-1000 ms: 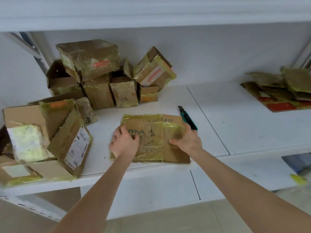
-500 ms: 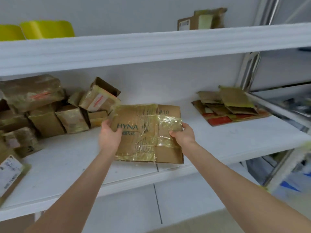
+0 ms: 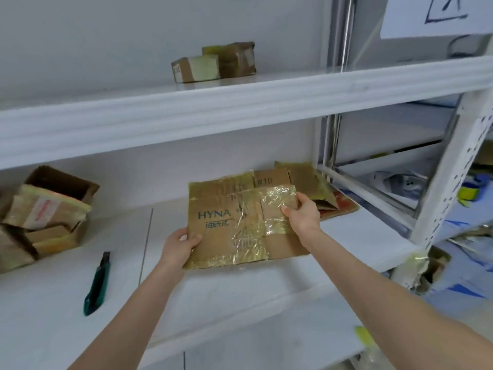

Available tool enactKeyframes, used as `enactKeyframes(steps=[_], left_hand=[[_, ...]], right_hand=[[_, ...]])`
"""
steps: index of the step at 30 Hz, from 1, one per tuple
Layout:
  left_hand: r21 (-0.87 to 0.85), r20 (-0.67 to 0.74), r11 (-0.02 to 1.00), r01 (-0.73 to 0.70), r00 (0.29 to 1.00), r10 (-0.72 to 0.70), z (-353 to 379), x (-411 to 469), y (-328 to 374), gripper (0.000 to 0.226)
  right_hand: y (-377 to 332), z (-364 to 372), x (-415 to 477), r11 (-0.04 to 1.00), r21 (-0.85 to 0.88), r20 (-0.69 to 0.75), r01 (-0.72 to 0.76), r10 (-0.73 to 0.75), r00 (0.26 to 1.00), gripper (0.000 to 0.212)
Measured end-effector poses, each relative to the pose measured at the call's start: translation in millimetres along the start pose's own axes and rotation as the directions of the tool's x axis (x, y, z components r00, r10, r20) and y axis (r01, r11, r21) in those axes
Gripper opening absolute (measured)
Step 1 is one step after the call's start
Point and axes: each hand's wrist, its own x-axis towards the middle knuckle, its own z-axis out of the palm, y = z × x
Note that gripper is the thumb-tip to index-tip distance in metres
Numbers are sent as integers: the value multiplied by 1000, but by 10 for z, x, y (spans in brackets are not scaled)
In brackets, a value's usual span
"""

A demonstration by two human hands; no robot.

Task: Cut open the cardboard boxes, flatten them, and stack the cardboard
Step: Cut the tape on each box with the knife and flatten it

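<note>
A flattened brown cardboard box [image 3: 234,217], patched with wrinkled yellowish clear tape, is held in both hands over the white shelf [image 3: 360,236] that serves as the desk. Blue "HYNA" lettering with smaller characters under it sits on its left half, and "#10" is marked near its top edge. The tape glints across the middle and right and runs along the left and bottom edges; bare cardboard shows at the lower right corner. The sheet tilts, its far edge higher than its near edge.

The left hand [image 3: 180,243] pinches the lower left edge, thumb on top and fingers underneath. The right hand [image 3: 301,212] grips the right edge, its grip closed over the shiny tape patch with the thumb on the upper face.

Just behind the sheet, to the right, lies a low stack of flattened brown cardboard pieces [image 3: 309,180]; whether the held sheet touches it cannot be told.

A dark green utility knife [image 3: 97,284] lies on the shelf well to the left. Further left are open taped brown boxes [image 3: 50,206]. On the upper shelf stand 2 small taped brown boxes [image 3: 213,62].
</note>
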Motion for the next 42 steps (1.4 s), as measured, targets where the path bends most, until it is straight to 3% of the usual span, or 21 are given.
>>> enactKeyframes(steps=[2, 4, 7, 10, 12, 14, 19, 24, 30, 37, 42], left_hand=[[-79, -24, 997, -24, 999, 22, 297, 206, 76, 41], [-137, -37, 990, -31, 999, 26, 614, 423, 158, 42], [-209, -16, 977, 34, 999, -38, 1121, 694, 222, 41], [-63, 79, 997, 35, 996, -30, 1623, 864, 245, 45], [209, 129, 976, -58, 991, 31, 1846, 923, 220, 47], [443, 189, 877, -184, 976, 109, 1952, 971, 153, 55], [718, 180, 659, -227, 974, 140, 1953, 927, -45, 63], [850, 137, 470, -237, 962, 238, 1855, 753, -120, 61], [959, 113, 220, -180, 951, 287, 1689, 453, -117, 74], [981, 0, 185, -55, 960, 280, 1322, 54, -86, 75], [979, -57, 204, -9, 948, 312, 895, -184, -67, 75]], right_hand=[[-45, -106, 292, 926, -357, -10, 120, -132, 991, 67], [-74, -199, 503, 747, -625, -10, 227, -298, 954, 76], [-7, -227, 739, 474, -762, 198, 442, -480, 855, 82], [211, -124, 952, 326, -766, 453, 554, -337, 825, 88], [405, -58, 1100, 337, -777, 500, 531, -182, 847, 87], [574, -28, 1227, 359, -793, 495, 492, -89, 864, 84], [786, 52, 1447, 323, -811, 503, 487, -39, 863, 82], [761, 91, 1626, 293, -835, 481, 465, -22, 877, 82], [664, 223, 1370, 210, -728, 583, 653, -313, 750, 84], [573, 469, 819, 290, -607, 675, 740, -305, 672, 74], [360, 735, 405, 282, -555, 712, 783, -326, 622, 68]])
